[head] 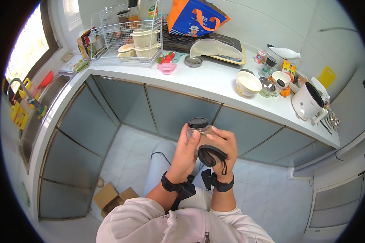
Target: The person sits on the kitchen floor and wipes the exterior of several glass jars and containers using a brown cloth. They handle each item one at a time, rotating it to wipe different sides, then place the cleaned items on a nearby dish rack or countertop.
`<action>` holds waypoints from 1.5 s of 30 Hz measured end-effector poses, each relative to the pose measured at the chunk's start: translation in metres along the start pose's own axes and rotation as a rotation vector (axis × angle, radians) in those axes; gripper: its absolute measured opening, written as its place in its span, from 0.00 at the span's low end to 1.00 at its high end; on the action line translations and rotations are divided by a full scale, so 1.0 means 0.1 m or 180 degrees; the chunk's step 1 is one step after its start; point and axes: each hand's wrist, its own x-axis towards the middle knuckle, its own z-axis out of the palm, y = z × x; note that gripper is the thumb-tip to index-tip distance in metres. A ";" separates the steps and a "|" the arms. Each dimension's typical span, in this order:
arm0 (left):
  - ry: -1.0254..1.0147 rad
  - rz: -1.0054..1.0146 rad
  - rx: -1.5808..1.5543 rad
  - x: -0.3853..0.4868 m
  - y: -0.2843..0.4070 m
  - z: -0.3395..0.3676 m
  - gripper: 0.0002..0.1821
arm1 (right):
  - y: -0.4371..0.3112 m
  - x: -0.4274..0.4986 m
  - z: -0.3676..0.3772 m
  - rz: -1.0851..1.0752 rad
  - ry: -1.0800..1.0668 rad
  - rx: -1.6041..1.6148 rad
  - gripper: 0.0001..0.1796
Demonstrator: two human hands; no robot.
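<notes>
In front of my body, away from the counter, my left hand [187, 152] holds a clear glass jar [192, 131] with a black lid [198, 122]. My right hand [228, 145] is closed on a brown, rolled-up item with a black edge [211, 154] and a thin black cord loop; its exact kind cannot be told. The jar and the rolled item are side by side, and fingers cover part of both. Each wrist bears a black strap.
The white countertop [197, 79] curves ahead, with a wire rack [109, 42], strawberries [168, 57], an induction cooker [228, 45], a cream bowl [248, 84] and a white electric pot [307, 101]. A sink [56, 88] lies left; an open cardboard box [106, 196] is on the floor.
</notes>
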 end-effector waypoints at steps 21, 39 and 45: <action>0.0346 0.0015 0.0244 0.08 0.02 -0.03 0.32 | -0.02 -0.06 -0.15 -0.0103 0.0266 0.0087 0.25; 0.0085 -0.0221 0.0058 -0.07 -0.02 0.07 0.29 | 0.07 0.01 -0.03 -0.0341 -0.0076 0.0035 0.26; 0.0403 -0.0272 -0.0081 -0.06 0.04 0.08 0.34 | 0.01 0.03 -0.05 -0.0485 -0.0377 -0.0062 0.21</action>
